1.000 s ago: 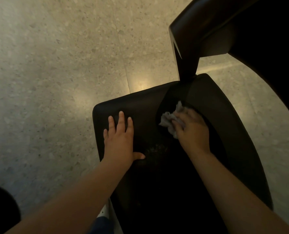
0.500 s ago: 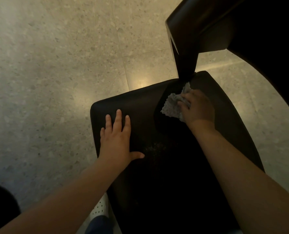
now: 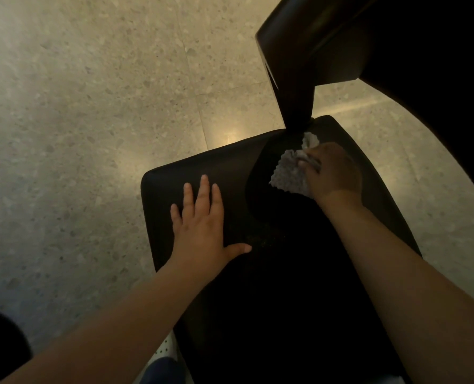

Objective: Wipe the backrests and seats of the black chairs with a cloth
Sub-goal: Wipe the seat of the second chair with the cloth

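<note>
Looking down from my head, I see the smooth black cushioned seat (image 3: 230, 164) of a chair under both my hands. My left hand (image 3: 202, 225) lies flat on the left part of the seat, palm down. Its fingers are straight and slightly spread, the thumb sticks out to the right, and it grasps nothing. My right hand (image 3: 334, 173) is at the rear of the seat, its fingers curled round a crumpled pale grey cloth (image 3: 287, 174) with a zigzag edge. The cloth is pressed onto the seat in a deeply shadowed patch, bunched under my fingers and spilling out to their left. Its far tip reaches just beside the foot of the dark upright post that carries the glossy black curved backrest (image 3: 313, 45). Whether the cloth touches that post I cannot tell in the shadow. The backrest rises at the upper right above the seat, and neither hand touches it. Both my forearms are bare and run in from the lower edge. Round the chair lies a pale speckled terrazzo floor (image 3: 91, 106) with thin tile joints and a warm glint of light just beyond the seat's far edge. A white perforated shoe (image 3: 165, 349) shows between my left forearm and the seat's near left corner.
</note>
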The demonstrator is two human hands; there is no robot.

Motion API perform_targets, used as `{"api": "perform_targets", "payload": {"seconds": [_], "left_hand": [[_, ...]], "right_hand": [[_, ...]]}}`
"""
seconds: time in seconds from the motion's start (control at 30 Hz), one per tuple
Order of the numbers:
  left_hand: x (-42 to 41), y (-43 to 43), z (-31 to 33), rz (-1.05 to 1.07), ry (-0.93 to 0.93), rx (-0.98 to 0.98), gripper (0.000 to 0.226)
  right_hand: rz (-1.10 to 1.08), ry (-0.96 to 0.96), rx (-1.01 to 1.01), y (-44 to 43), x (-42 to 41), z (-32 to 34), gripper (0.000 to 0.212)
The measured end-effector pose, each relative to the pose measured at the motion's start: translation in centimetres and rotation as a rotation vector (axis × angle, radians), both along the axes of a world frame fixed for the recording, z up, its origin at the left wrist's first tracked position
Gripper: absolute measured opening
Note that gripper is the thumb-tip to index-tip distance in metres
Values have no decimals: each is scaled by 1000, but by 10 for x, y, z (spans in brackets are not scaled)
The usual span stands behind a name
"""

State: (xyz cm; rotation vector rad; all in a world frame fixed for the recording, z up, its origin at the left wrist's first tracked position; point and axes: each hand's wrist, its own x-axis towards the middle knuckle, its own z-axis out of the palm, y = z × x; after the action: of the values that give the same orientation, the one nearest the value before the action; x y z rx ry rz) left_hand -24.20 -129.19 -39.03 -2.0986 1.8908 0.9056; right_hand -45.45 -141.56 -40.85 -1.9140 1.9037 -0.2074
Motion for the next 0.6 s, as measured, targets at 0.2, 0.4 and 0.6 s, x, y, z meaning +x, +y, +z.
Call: {"api": "perform_targets", "payload": {"seconds": [0.2, 0.4, 0.6], "left_hand": [[-12, -28, 0, -72, 24, 61, 127], [-24, -25, -11, -95, -80, 41, 136], [-29, -28, -11, -81, -102, 64, 136]], "right_hand": [[47, -47, 18, 61, -9, 3, 26], [16, -38, -41, 60, -25, 19, 25], [-12, 57, -78, -15, -20, -4, 29]]}}
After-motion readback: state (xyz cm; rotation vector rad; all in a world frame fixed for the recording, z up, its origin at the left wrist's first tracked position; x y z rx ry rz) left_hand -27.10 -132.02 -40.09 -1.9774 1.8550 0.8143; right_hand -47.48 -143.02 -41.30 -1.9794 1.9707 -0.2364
